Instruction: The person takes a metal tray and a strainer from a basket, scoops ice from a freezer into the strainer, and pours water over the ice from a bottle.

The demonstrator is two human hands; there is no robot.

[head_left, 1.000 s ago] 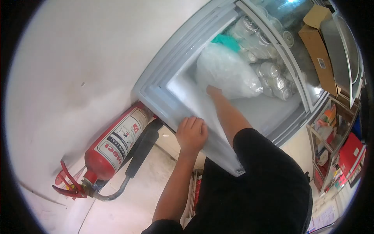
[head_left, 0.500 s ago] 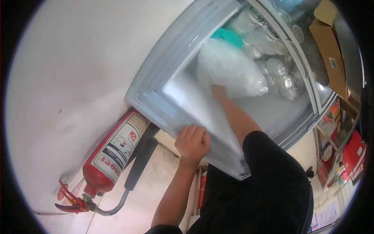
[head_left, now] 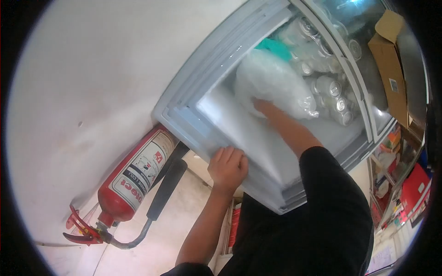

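Note:
My left hand (head_left: 228, 168) is closed over the near rim of a chest freezer (head_left: 184, 115), with its fingers curled on the edge. Inside the freezer, my right hand (head_left: 263, 106) is at the lower edge of a large whitish plastic bag (head_left: 271, 80). Its fingers look bent into the plastic, and their tips are hidden. What fills the bag is not clear. A green plastic piece (head_left: 275, 48) shows behind the bag. To its right lie several silver-topped cans (head_left: 329, 86), some under clear wrap.
A red fire extinguisher (head_left: 122, 193) with a black horn (head_left: 166, 188) stands left of the freezer by the white wall (head_left: 92, 69). The sliding glass lid's frame (head_left: 354, 69) crosses the right side. An open cardboard box (head_left: 391, 73) sits on the glass. Shelves with packaged goods (head_left: 386, 179) are at right.
My right hand has shifted slightly up and into the bag's lower edge, and the forearm has swung a little right. The left hand stays on the rim. The view has shifted slightly.

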